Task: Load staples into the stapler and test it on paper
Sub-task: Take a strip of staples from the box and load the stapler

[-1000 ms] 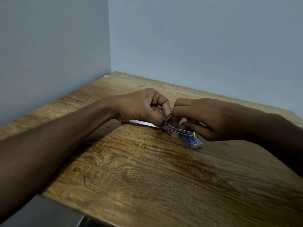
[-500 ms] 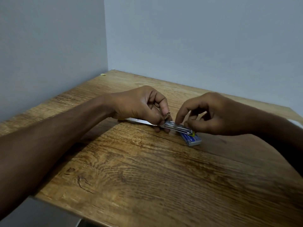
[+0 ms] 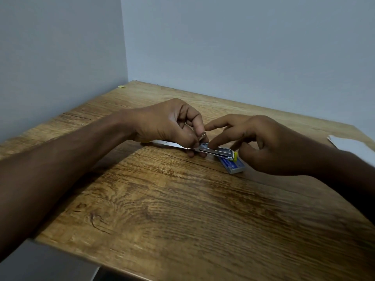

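**Stapler lies open on the table, both my hands are at it**

My left hand [image 3: 170, 124] holds the stapler [image 3: 205, 149] at its middle, near the hinge. The fingers are curled narrow around it, and the thumb presses from the near side. The stapler is opened flat on the wooden table [image 3: 182, 220]: its shiny metal arm [image 3: 168, 143] points to the left under my left hand, and the staple channel [image 3: 218, 152] points to the right. At the right end of the channel I see a small yellow part [image 3: 235, 156].

My right hand [image 3: 261, 142] is half open and holds nothing that I can see. Its index finger is stretched toward my left hand, and another fingertip touches the top of the channel. If there are staples inside the channel, I cannot tell; it is too small and shiny in the picture.

Just behind the right end of the stapler, partly under it and under my right hand, lies a small blue staple box [image 3: 233, 166]. It lies flat on the table. I cannot see if it is open or what is in it.

At the far right edge of the table there is a white sheet of paper [image 3: 353, 144], well apart from the stapler. A tiny yellow scrap [image 3: 122, 86] lies in the far corner by the wall.
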